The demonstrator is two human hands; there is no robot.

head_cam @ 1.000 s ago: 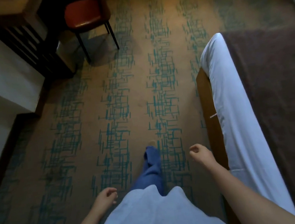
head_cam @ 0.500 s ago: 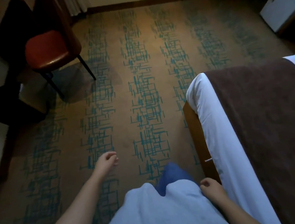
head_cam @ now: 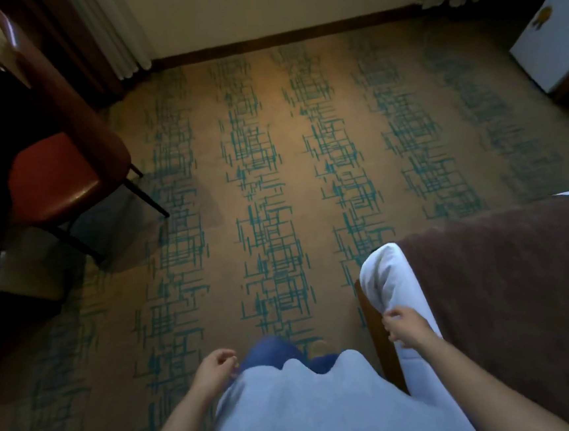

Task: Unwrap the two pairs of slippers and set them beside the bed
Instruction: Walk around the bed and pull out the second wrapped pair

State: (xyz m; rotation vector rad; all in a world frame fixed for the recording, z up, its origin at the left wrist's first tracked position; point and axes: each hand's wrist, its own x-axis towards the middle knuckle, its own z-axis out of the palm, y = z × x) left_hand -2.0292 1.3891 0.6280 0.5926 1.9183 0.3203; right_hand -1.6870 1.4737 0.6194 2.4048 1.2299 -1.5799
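No slippers or wrapping show in this view. The bed [head_cam: 389, 275] fills the lower right, with a white sheet and a dark brown cover [head_cam: 509, 281] over a wooden frame. My left hand [head_cam: 215, 364] hangs loosely curled beside my light blue shirt, holding nothing. My right hand [head_cam: 404, 327] is loosely curled in front of the bed's white corner, also with nothing in it. My blue trouser leg and a bare foot show between the hands.
A red-seated chair [head_cam: 56, 180] with dark legs stands at the left by a dark desk. A white mini fridge [head_cam: 551, 37] sits at the upper right. Patterned tan and teal carpet [head_cam: 267, 189] runs to the far wall and curtains.
The view has moved forward along the bed toward the far wall. My left hand dropped back to my side and my right hand swung forward by the bed corner.
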